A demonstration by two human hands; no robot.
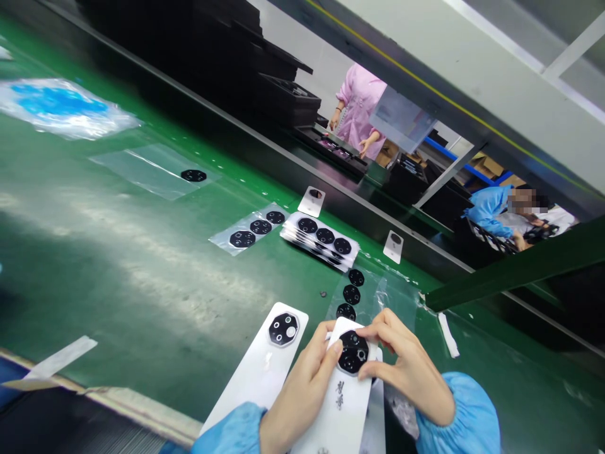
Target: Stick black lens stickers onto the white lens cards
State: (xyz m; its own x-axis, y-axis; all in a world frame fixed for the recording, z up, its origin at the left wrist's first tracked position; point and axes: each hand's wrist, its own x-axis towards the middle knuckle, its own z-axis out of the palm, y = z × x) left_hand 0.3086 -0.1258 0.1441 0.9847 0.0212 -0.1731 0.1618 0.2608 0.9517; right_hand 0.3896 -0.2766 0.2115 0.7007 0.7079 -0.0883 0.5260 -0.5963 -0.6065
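Observation:
Near the bottom centre, my left hand (309,381) is closed round the left edge of a white panel (352,403) with dark lettering, its thumb by a black lens cover (353,352). My right hand (401,362) pinches the right side of that cover, thumb and forefinger at its rim. The cover lies over the panel's top end. Part of another white panel shows beneath it. To the left lies a second white panel (265,362) with its own black lens cover (283,328).
Beyond my hands lie a stack of white cards (321,243) with black discs, plastic sheets holding discs (351,294), and two small cards. Blue-tinted plastic bags (61,107) are at the far left. A green post (515,265) stands right. Two people are across the bench.

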